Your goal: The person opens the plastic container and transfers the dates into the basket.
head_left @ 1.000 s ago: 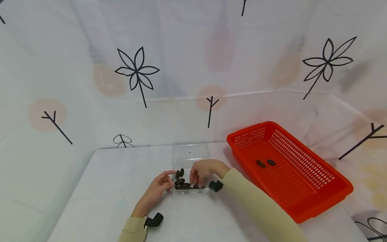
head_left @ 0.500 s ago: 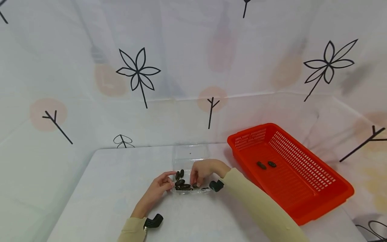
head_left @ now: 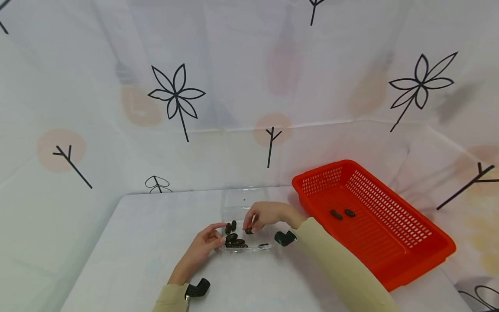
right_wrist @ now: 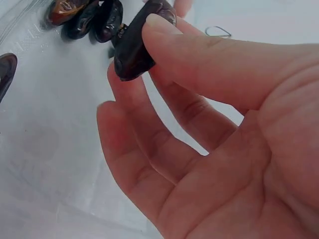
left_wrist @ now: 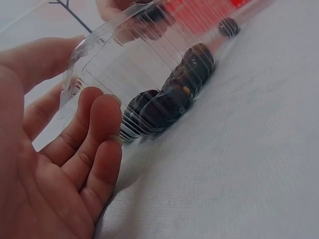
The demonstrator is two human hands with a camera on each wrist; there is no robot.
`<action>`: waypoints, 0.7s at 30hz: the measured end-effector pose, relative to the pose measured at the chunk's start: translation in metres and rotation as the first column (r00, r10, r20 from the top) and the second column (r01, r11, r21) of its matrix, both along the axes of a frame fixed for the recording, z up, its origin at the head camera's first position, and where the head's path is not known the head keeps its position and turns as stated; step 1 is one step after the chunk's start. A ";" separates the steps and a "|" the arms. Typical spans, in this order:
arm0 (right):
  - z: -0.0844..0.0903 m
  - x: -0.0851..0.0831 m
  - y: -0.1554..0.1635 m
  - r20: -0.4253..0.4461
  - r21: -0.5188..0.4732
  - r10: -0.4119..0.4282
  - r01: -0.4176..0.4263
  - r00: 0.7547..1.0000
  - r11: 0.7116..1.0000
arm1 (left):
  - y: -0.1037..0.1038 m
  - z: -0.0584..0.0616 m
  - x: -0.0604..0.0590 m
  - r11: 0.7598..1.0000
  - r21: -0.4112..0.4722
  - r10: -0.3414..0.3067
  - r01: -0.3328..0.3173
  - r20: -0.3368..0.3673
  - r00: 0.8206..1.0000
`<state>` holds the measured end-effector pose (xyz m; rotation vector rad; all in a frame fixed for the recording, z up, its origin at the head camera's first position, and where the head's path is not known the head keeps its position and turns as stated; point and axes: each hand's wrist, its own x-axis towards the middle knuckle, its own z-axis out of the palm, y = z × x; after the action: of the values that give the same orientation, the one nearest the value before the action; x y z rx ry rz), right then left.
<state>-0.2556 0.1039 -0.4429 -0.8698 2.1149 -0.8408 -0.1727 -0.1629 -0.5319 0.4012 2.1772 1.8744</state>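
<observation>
The right hand [head_left: 265, 215] lifts out of the clear plastic container [head_left: 244, 216], up from the low reach among the fruit of a second ago. A dark date [right_wrist: 133, 47] now sits pinched between thumb and fingertips above the rest of the dates [head_left: 234, 239], leaving fewer near the container's front right corner.

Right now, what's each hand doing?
Left hand: grips the clear box edge.
Right hand: pinches one date.
</observation>
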 end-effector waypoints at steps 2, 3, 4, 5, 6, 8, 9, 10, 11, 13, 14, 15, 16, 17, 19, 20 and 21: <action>0.000 0.000 0.002 0.019 -0.019 -0.006 0.006 1.000 1.000 | 0.000 0.000 0.001 1.000 -0.007 0.001 -0.001 0.000 1.000; 0.000 0.000 0.003 0.028 -0.028 -0.008 0.009 1.000 1.000 | -0.001 0.000 0.001 1.000 -0.008 -0.002 0.002 -0.004 1.000; 0.000 0.000 0.004 0.036 -0.036 -0.009 0.010 0.999 0.999 | -0.001 0.000 0.001 1.000 -0.008 -0.003 0.003 -0.004 1.000; 0.001 0.000 0.005 0.043 -0.042 -0.012 0.014 0.999 0.999 | -0.001 0.000 0.001 1.000 -0.010 -0.004 0.004 -0.003 1.000; 0.002 0.000 0.005 0.051 -0.048 -0.019 0.021 0.999 0.999 | -0.001 0.001 0.001 1.000 -0.011 -0.004 0.004 -0.003 1.000; 0.004 0.000 0.007 0.066 -0.058 -0.033 0.036 0.997 0.998 | -0.001 0.001 0.001 1.000 -0.009 -0.004 0.004 -0.006 1.000; 0.006 0.000 0.007 0.071 -0.061 -0.040 0.044 0.997 0.997 | -0.001 0.001 0.001 1.000 -0.010 -0.005 0.005 -0.010 1.000; 0.008 0.000 0.008 0.073 -0.065 -0.046 0.050 0.996 0.997 | -0.001 0.001 0.000 1.000 -0.005 -0.003 0.003 -0.011 1.000; 0.010 0.000 0.008 0.073 -0.068 -0.051 0.056 0.996 0.996 | -0.001 0.001 0.000 1.000 -0.003 -0.002 0.002 -0.014 1.000; 0.014 -0.001 0.010 0.077 -0.075 -0.059 0.065 0.995 0.995 | -0.001 0.001 -0.001 1.000 -0.001 -0.003 0.003 -0.024 1.000; 0.015 -0.001 0.012 0.078 -0.076 -0.063 0.069 0.995 0.995 | -0.001 0.000 -0.001 1.000 -0.002 -0.003 0.003 -0.026 1.000; 0.016 -0.002 0.013 0.076 -0.078 -0.064 0.070 0.995 0.994 | -0.001 0.000 -0.001 1.000 -0.004 -0.004 0.004 -0.029 1.000; 0.017 -0.002 0.015 0.073 -0.080 -0.067 0.072 0.995 0.994 | -0.001 0.000 -0.001 1.000 -0.001 -0.007 0.007 -0.032 0.999; 0.019 -0.002 0.017 0.072 -0.084 -0.070 0.076 0.995 0.994 | -0.001 -0.001 -0.001 1.000 -0.003 -0.008 0.008 -0.035 0.999; 0.021 -0.003 0.021 0.065 -0.092 -0.077 0.083 0.995 0.992 | -0.001 -0.001 0.000 1.000 -0.008 -0.007 0.007 -0.037 0.999; 0.021 -0.004 0.024 0.059 -0.098 -0.080 0.086 0.995 0.992 | 0.000 -0.001 0.000 1.000 -0.011 -0.004 0.004 -0.034 0.999; 0.022 -0.005 0.026 0.056 -0.103 -0.084 0.090 0.995 0.991 | 0.000 -0.001 0.000 1.000 -0.011 -0.003 0.003 -0.031 1.000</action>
<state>-0.2601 0.1301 -0.4210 -0.8052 2.0916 -1.0175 -0.1731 -0.1633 -0.5329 0.4344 2.2043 1.8659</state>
